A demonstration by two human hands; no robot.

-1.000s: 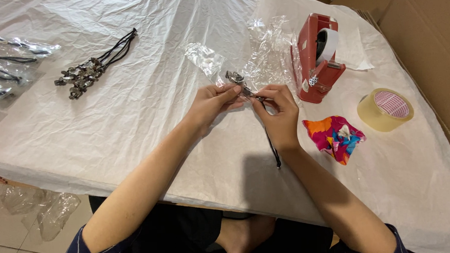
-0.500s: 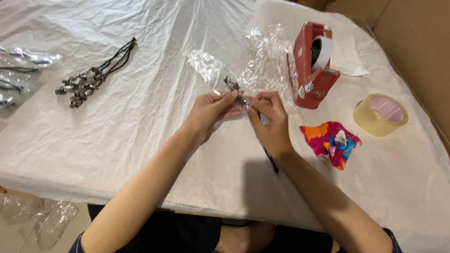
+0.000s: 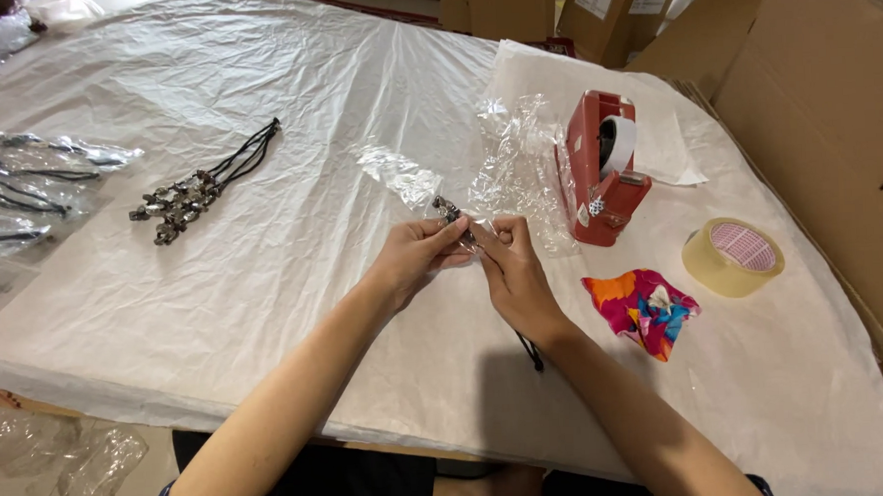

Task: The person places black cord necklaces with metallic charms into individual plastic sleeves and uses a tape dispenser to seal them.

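Head view: left hand [image 3: 413, 259] and right hand [image 3: 511, 270] pinched a small metal charm [image 3: 450, 211] in clear wrap mid-frame, over the tabletop [image 3: 296, 282]. Best done with fingertips close and wrap taut; red tape dispenser [image 3: 600, 169] sat just right.

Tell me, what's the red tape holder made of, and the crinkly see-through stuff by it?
The red tape dispenser looks like hard, smooth plastic: its sides are flat and stiff with an even colour and a soft shine. The clear wrappers beside it look like thin plastic film: see-through, wrinkled, glinting in the light. The colourful bundle nearby could be cloth or printed paper; I cannot tell which.
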